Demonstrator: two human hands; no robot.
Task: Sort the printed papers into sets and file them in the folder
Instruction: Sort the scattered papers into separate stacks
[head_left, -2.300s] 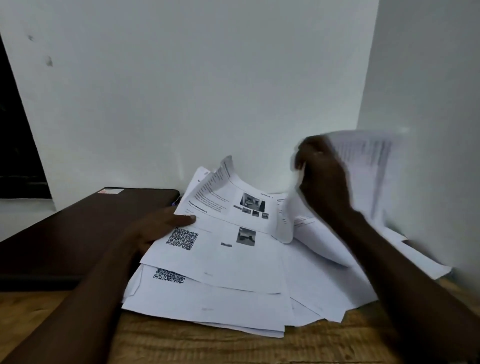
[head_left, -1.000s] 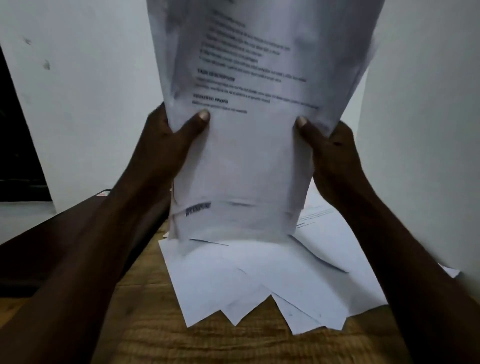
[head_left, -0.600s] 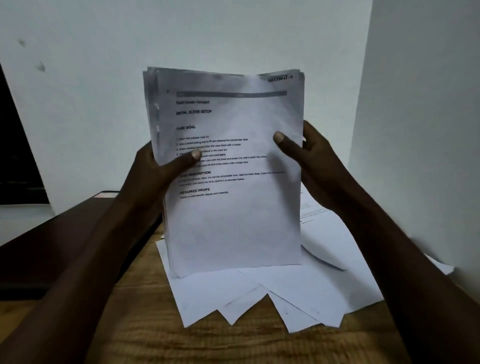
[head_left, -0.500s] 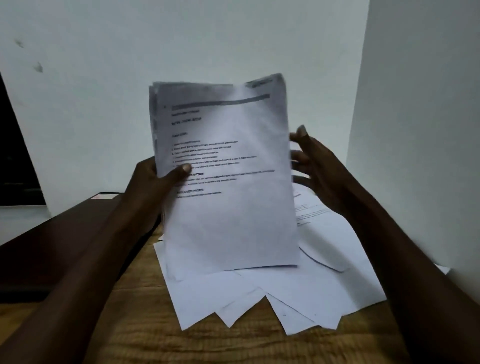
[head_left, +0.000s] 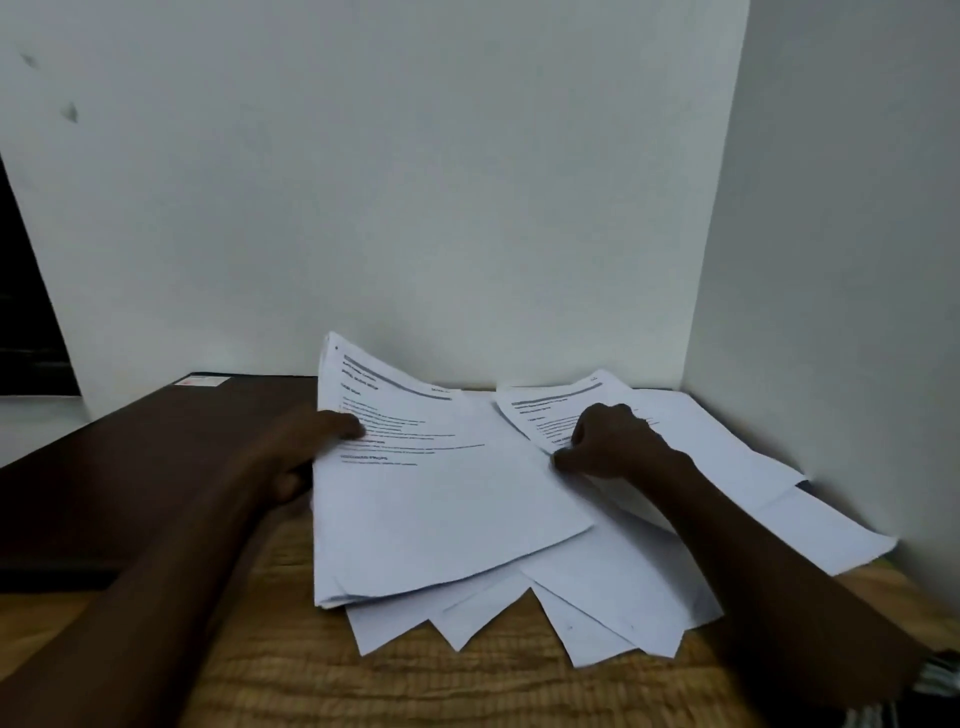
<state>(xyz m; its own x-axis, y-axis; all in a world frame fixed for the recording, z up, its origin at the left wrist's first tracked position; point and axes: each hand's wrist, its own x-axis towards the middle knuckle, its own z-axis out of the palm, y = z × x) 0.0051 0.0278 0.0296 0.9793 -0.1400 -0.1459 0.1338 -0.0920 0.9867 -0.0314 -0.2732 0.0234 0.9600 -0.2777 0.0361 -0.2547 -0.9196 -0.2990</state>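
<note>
From my head camera I see the stack of papers (head_left: 431, 499) lying on the wooden desk (head_left: 311, 670), on top of a looser spread of sheets (head_left: 623, 597) fanned toward the right wall. My left hand (head_left: 306, 452) grips the stack's left edge, thumb on the printed top page and fingers curled beneath, so it is closed on the stack. My right hand (head_left: 608, 441) rests knuckles up on another printed sheet (head_left: 550, 410) at the stack's right edge; it looks bunched, perhaps pinching paper, but I cannot tell what its fingertips hold. The dark folder (head_left: 156, 447) lies closed on the desk to my left, just beside the stack, partly under my forearm. I judge these pages light, limp and slippery against each other: a stack will sag and shed sheets if lifted by one corner, so it is best taken at both long edges, thumbs on top. Single sheets crease easily and want a gentle pinch at a margin. Both forearms reach forward low over the desk, wrists nearly flat.
</note>
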